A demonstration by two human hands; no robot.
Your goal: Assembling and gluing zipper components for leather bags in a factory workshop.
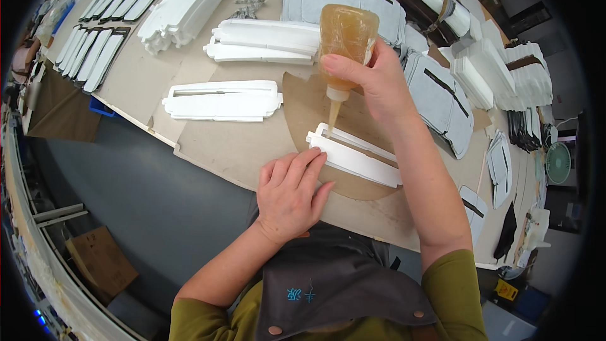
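My right hand [372,79] grips an upturned squeeze bottle [347,25] of amber liquid, its pointed nozzle at the left end of a white slotted piece [353,164] lying on a brown board [297,110]. My left hand [290,189] rests with its fingertips on that piece's left end, fingers bent slightly and holding nothing. Another white slotted piece [221,110] lies to the left, and a stack of similar pieces [262,53] lies behind.
White stacks [186,3], rows of dark-edged white strips [95,57], grey padded panels [432,107] and piled white parts [499,69] crowd the bench. The bench's front edge [173,145] runs diagonally above the grey floor, where a cardboard box [101,259] stands at lower left.
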